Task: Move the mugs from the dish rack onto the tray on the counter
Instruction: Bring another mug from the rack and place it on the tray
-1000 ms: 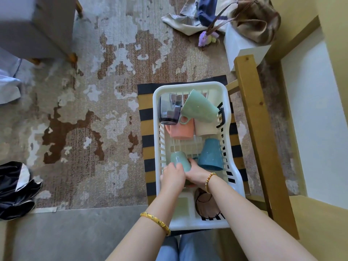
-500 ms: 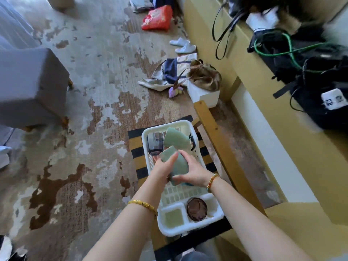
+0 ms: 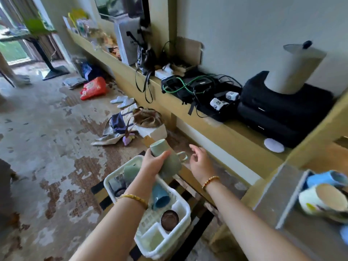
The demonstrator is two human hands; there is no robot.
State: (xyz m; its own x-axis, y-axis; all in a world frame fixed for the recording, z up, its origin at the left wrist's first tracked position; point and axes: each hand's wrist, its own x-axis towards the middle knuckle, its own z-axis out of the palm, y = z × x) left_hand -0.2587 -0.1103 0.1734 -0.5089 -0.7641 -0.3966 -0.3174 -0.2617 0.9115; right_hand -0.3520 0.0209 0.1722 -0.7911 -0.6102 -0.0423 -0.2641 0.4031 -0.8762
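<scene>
My left hand (image 3: 152, 163) grips a pale green mug (image 3: 167, 157) by its body, lifted above the far end of the white dish rack (image 3: 180, 202). The mug lies tilted, its handle pointing right. My right hand (image 3: 200, 162) hovers just right of the handle, fingers relaxed, touching nothing. In the rack remain a blue mug (image 3: 160, 197) upside down, a dark brown mug (image 3: 169, 219), another green mug (image 3: 130, 171) and a dark glass one (image 3: 116, 184). A grey tray (image 3: 278, 200) at the right edge holds a light blue mug (image 3: 327, 179) and a white patterned mug (image 3: 320, 201).
The rack sits on a striped stool beside a wooden bar. A long yellow counter (image 3: 216, 129) carries black bags, cables and a paper towel roll (image 3: 293, 70). Bags, slippers and a red packet lie on the patterned carpet.
The green mug was lifted out of the rack with both hands; now my left hand alone holds it and my right hand has let go. My view has swung up and right toward the counter.
</scene>
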